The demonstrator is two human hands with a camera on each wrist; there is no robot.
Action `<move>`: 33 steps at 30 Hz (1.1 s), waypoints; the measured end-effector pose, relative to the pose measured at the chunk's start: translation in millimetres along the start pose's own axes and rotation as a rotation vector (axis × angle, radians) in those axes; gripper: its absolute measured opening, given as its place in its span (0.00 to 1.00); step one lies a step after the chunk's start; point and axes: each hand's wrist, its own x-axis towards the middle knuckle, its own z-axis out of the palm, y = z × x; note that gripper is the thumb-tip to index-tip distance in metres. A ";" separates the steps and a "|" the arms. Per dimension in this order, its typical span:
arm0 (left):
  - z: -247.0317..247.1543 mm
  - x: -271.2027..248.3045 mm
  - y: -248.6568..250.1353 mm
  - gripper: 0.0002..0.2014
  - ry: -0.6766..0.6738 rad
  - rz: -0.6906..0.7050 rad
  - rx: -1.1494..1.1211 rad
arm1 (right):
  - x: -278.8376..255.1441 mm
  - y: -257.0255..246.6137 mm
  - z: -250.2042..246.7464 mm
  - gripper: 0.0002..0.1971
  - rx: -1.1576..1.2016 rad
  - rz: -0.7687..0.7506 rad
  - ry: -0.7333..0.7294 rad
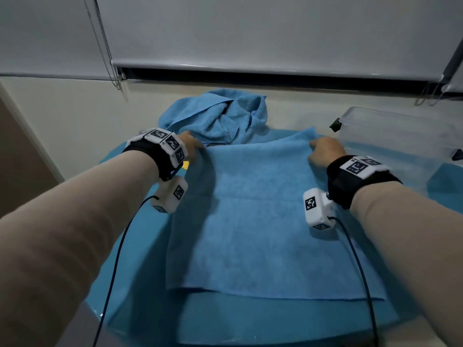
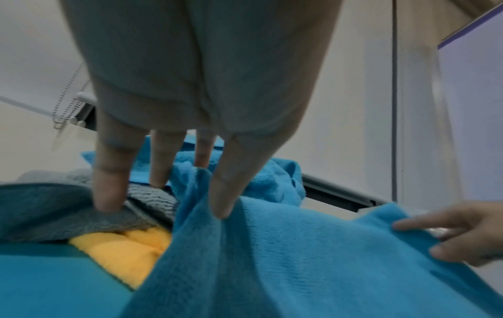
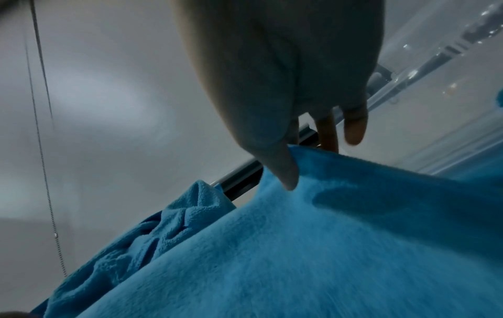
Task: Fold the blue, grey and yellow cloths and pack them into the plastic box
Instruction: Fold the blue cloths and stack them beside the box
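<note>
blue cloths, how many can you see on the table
2. A flat blue terry cloth is spread at the table's middle, both hands pinching its far corners. A crumpled blue terry cloth lies behind it near the wall. More could be hidden under the pile.

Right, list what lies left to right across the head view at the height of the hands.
Left hand gripping the far left corner → spread blue cloth → right hand gripping the far right corner → clear plastic box.

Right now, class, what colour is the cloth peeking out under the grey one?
Yellow; it lies under the grey cloth, clearest in the left wrist view.
</note>
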 end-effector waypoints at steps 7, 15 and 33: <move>16.6 -37.1 -9.9 0.36 -0.021 -0.120 -0.072 | -32.4 -28.6 -13.7 0.19 -0.082 -0.128 -0.173; 46.9 -93.4 0.0 0.19 -0.417 -0.069 -0.291 | -134.9 -63.3 -28.5 0.30 -0.236 -0.382 -0.776; 30.0 -147.6 -21.7 0.29 -0.289 -0.253 -0.276 | -167.8 -52.7 -30.1 0.26 -0.277 -0.392 -0.683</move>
